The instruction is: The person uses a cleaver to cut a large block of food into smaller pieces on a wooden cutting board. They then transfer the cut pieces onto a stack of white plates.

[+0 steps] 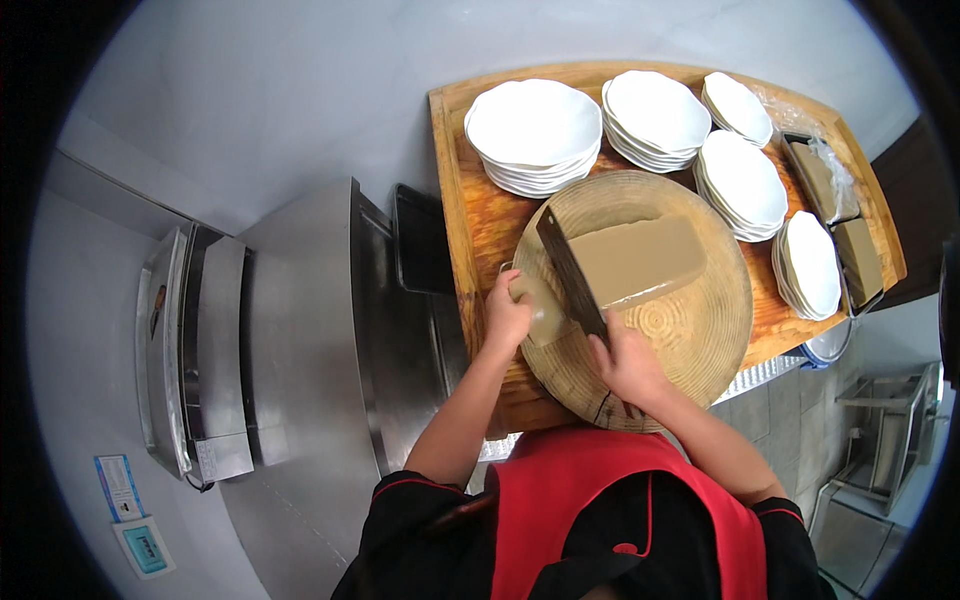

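Observation:
My right hand (pixel 628 360) grips a dark cleaver (pixel 571 274), whose blade stands on edge at the left end of a smooth grey-brown block of food (pixel 641 259). The block lies on a round wooden chopping board (pixel 656 375). At the board's left edge my left hand (pixel 511 311) is closed on the rim of a pale, translucent, rounded thing (pixel 546 311), perhaps a bowl or a bag; I cannot tell which. A thin wire-like loop (pixel 506 266) shows just beyond the left fingers.
Stacks of white scalloped plates (pixel 534 124) ring the board's far and right sides on a wooden table (pixel 448 217) with raised edges. At the far right are a dark tray with a partly wrapped block (pixel 816 180) and another block (pixel 859 259). A steel counter (pixel 300 337) stands left.

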Motion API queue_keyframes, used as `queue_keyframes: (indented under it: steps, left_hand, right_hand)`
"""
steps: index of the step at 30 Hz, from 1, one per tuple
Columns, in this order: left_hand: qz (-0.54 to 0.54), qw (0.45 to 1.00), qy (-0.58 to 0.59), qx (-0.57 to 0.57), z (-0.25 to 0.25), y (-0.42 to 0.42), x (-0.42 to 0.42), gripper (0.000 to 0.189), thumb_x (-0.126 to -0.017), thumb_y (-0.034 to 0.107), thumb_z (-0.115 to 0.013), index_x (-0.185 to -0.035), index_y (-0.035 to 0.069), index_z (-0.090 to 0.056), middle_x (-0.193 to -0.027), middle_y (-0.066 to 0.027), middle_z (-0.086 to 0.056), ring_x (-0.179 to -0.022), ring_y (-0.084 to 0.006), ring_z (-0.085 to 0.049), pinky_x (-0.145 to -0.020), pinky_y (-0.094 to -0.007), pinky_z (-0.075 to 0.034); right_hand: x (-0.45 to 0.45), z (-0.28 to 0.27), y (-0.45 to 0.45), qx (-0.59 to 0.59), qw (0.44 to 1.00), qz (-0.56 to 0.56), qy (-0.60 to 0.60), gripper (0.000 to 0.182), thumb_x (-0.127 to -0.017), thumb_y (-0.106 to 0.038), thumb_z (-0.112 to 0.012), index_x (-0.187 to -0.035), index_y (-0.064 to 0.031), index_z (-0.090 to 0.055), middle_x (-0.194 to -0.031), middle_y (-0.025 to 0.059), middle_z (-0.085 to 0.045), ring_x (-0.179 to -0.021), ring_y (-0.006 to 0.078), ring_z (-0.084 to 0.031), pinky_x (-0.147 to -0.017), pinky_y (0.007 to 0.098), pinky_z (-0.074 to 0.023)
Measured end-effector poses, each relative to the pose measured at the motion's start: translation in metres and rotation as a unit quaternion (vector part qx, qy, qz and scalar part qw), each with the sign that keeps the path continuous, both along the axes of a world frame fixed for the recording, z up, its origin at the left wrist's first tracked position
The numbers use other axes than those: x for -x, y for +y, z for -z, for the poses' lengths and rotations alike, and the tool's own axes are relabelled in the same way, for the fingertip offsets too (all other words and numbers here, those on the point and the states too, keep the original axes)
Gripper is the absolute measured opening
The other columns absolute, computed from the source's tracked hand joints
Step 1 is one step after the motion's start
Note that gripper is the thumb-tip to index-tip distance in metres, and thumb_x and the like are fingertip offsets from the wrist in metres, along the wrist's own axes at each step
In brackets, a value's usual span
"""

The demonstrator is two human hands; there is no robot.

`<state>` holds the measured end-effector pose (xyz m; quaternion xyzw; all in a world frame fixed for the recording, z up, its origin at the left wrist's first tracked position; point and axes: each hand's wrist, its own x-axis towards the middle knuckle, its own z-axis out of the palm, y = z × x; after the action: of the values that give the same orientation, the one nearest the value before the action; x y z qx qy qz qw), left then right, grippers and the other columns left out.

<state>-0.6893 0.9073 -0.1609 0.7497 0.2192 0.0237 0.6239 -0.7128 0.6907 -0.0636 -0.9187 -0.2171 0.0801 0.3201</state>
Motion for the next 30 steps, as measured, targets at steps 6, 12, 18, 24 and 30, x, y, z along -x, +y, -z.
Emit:
queue_keyframes:
  steps: [6,12,18,24,30]
  left_hand:
    - [-0.029,0.98,-0.061,0.189,-0.018,0.01,0.036,0.041,-0.092,-0.004,-0.055,-0.131,0.003,-0.049,-0.115,-0.0072,-0.061,-0.102,-0.0142,-0.059,-0.087,-0.0284,-0.049]
    - [0.006,0.936,0.011,0.351,-0.072,-0.025,0.059,0.042,-0.092,-0.001,-0.059,-0.132,0.005,-0.049,-0.113,-0.0059,-0.062,-0.095,-0.013,-0.061,-0.077,-0.0245,-0.051]
    - [0.123,0.92,0.051,0.367,-0.045,-0.149,0.058,0.046,-0.09,0.004,-0.064,-0.133,0.008,-0.049,-0.107,-0.0047,-0.061,-0.088,-0.0111,-0.059,-0.067,-0.0229,-0.048]
    - [0.041,0.944,0.062,0.322,-0.011,-0.255,0.03,0.044,-0.09,0.006,-0.063,-0.131,0.005,-0.047,-0.114,-0.0066,-0.059,-0.089,-0.0133,-0.059,-0.072,-0.0293,-0.049]
    - [0.052,0.96,-0.155,-0.229,-0.016,-0.241,0.042,0.044,-0.088,0.007,-0.063,-0.129,0.001,-0.049,-0.114,-0.0129,-0.06,-0.097,-0.0234,-0.06,-0.086,-0.0345,-0.049]
  right_hand:
    - [0.02,-0.042,-0.047,-0.165,0.967,0.059,0.185,0.027,-0.095,-0.013,-0.058,-0.115,0.0032,-0.05,-0.059,0.0124,-0.056,-0.052,0.022,-0.059,-0.048,0.0352,-0.0458]
    - [0.03,-0.054,-0.09,-0.335,0.877,0.119,0.322,0.033,-0.099,-0.013,-0.055,-0.128,-0.0021,-0.046,-0.069,-0.0012,-0.051,-0.05,0.0071,-0.048,-0.044,0.0231,-0.0411]
    - [0.017,-0.074,-0.154,-0.277,0.914,0.177,0.236,0.029,-0.097,-0.013,-0.056,-0.123,-0.0006,-0.049,-0.068,-0.0016,-0.05,-0.05,0.0066,-0.048,-0.045,0.0232,-0.042]
    - [0.005,-0.087,-0.209,-0.276,0.924,0.173,0.201,0.032,-0.097,-0.011,-0.055,-0.126,0.0003,-0.047,-0.068,-0.0012,-0.05,-0.05,0.0062,-0.048,-0.045,0.0227,-0.0431]
    - [-0.002,-0.078,-0.25,-0.25,0.931,0.089,0.253,0.03,-0.096,-0.013,-0.056,-0.122,0.0013,-0.05,-0.068,0.0002,-0.053,-0.049,0.0078,-0.051,-0.046,0.0244,-0.0442]
